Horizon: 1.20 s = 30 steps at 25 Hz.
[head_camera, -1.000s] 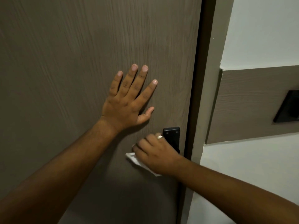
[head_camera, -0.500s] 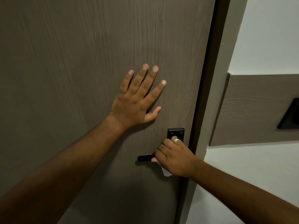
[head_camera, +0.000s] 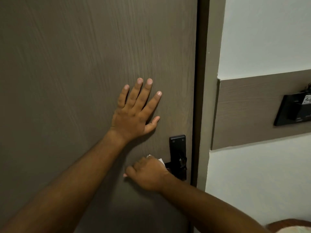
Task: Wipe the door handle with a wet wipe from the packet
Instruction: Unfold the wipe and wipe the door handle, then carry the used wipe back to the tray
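So the person's right hand (head_camera: 148, 172) is curled shut around the lever of the door handle (head_camera: 178, 158), with the wet wipe (head_camera: 161, 161) bunched inside the grip. Only a small white corner of it pokes out above the knuckles, right next to the black backplate. The lever itself is almost totally hidden under the fist, so there's no telling how much of it the wipe actually covers. The left hand (head_camera: 136, 113) is flat on the door (head_camera: 84, 81), fingers spread wide, holding nothing, up and to the left of the handle. Looks like it's bracing the door.

What could go wrong from here, as far as can be judged:

- Squeezing and dragging along a lever tends to push it down. If the latch pops, the door could swing, which is probably why the other palm is planted there.
- The wipe is scrunched up, so it could slide around inside the fist and the bare palm ends up rubbing the metal instead.
- That loose corner could snag where the lever meets the backplate and tear or pull out.
- The backplate and the underside of the lever are easy to miss with a grip like this.
- The packet isn't anywhere in view, so a fresh wipe isn't at hand if this one drops.
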Each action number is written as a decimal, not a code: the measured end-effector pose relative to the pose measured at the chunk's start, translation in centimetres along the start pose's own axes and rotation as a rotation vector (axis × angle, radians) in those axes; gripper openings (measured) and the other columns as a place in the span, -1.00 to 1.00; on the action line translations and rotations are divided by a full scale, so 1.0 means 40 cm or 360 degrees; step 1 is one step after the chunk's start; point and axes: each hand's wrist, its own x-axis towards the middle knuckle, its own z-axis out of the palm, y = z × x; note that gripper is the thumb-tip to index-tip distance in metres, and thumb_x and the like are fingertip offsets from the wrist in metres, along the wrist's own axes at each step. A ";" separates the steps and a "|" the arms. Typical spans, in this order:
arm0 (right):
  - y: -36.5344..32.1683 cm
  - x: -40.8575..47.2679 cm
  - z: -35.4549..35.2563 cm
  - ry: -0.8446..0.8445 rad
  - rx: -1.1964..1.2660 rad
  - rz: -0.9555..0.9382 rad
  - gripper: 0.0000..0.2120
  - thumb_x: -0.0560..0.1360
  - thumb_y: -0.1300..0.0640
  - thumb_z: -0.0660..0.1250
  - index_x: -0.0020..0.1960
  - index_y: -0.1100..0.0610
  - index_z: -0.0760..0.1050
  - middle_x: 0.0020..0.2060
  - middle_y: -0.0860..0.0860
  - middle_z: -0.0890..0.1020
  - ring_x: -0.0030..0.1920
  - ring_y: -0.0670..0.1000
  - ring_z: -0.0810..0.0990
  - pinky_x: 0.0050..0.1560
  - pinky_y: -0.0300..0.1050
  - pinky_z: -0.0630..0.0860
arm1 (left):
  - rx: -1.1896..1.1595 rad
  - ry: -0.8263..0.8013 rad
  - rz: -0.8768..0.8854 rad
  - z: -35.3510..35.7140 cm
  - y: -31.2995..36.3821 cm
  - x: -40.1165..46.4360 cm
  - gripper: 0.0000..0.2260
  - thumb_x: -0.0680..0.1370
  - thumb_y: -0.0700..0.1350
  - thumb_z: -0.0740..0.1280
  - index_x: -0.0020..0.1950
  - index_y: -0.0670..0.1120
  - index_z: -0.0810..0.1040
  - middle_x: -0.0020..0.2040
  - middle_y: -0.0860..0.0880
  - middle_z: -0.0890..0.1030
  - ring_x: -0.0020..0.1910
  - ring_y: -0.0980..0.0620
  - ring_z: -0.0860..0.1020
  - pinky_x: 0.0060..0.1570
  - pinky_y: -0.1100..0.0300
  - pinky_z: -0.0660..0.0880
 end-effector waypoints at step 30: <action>-0.110 -0.701 -0.073 0.1522 0.2226 0.2943 -0.82 0.48 0.25 0.42 0.08 0.15 0.56 -0.16 0.09 0.75 -0.16 0.10 0.73 -0.26 -0.01 0.66 | -0.3218 -0.1852 -0.1732 -0.183 0.680 -0.207 -0.88 0.60 -0.27 0.32 0.04 -0.12 0.63 -0.04 -0.11 0.75 -0.08 -0.07 0.71 -0.17 0.09 0.66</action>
